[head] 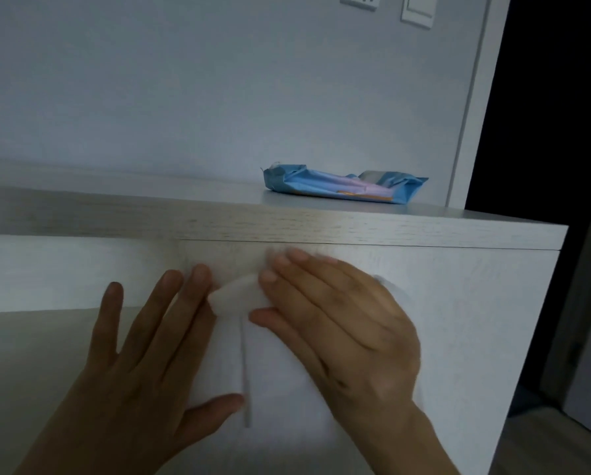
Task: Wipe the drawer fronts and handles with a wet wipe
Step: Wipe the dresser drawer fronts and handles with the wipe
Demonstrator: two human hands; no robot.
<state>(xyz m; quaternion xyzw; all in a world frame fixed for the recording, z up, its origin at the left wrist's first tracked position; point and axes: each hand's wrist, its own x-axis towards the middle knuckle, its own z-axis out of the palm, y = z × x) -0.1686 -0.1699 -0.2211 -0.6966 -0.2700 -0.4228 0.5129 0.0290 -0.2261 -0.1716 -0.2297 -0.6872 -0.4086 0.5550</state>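
A white drawer front [465, 303] fills the lower half of the head view, under a pale wood-grain top edge [287, 228]. My right hand [342, 323] lies flat with straight fingers on a white wet wipe [239, 296] and presses it against the front. Most of the wipe is hidden under that hand; a folded corner shows by the fingertips. My left hand [139, 358] rests flat on the front just left of the wipe, fingers spread. A thin vertical line [245, 371], a gap or a slim handle, runs between the two hands.
A blue pack of wet wipes [342, 186] lies on the cabinet top at the back right. A grey wall rises behind it, with a socket and a switch [419, 10] high up. A dark doorway [554, 132] stands to the right of the cabinet.
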